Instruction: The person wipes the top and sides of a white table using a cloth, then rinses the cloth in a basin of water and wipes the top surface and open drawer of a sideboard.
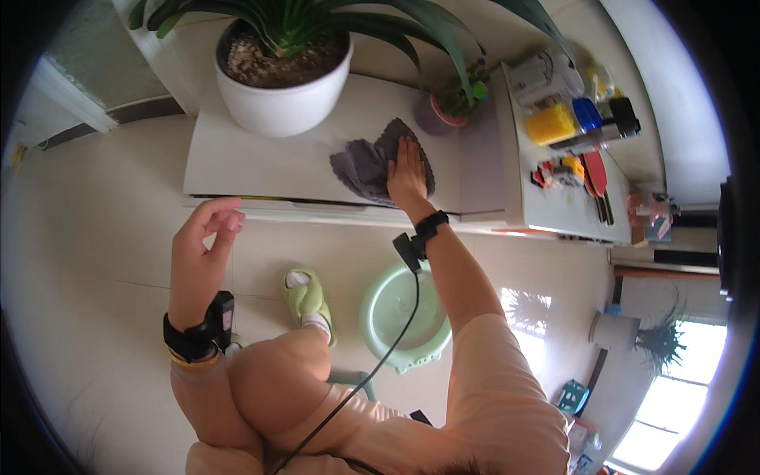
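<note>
My right hand (408, 177) lies flat on a crumpled dark grey cloth (363, 167), its fingers stretched towards the wall. The cloth rests on the white top of a low cabinet (237, 166). Off the cabinet's front edge, at the left, my left hand (205, 243) hangs in the air with fingers loosely bent and holds nothing. Behind it stands a large white pot (285, 107) with a long-leaved plant (291, 29). A smaller potted plant (454, 107) sits beyond the cloth, near the taller cabinet section.
On the raised cabinet section (504, 148) stand a yellow container (550, 124), a black-capped bottle (623, 119) and red table-tennis bats (594, 172). A pale green basin (380, 320) is on the tiled floor by my slippered foot (309, 303). A cable (380, 362) runs from my right wrist.
</note>
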The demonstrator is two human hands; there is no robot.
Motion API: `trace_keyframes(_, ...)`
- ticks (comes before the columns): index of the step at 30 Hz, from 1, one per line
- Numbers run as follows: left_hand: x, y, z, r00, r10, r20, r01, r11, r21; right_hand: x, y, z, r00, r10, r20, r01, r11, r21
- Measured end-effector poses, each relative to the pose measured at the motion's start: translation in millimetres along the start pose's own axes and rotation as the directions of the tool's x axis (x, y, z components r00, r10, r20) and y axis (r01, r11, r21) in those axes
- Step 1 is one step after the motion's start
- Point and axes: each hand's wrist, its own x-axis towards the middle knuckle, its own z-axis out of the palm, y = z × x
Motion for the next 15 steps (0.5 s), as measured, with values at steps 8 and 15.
trace_keyframes(8,1.7,-18.5,16.9,0.991,-0.071,0.113,0.063,0.995,0.075,-19.1,96.4,-2.5,0.973,0.184,-0.142,-0.196,0.977,-0.080)
trace_keyframes(15,5.2,-27.0,20.0,0.980,-0.090,0.180,0.074,0.993,0.090,-15.4,89.2,-3.8,0.967,0.181,-0.178,-0.209,0.967,-0.147)
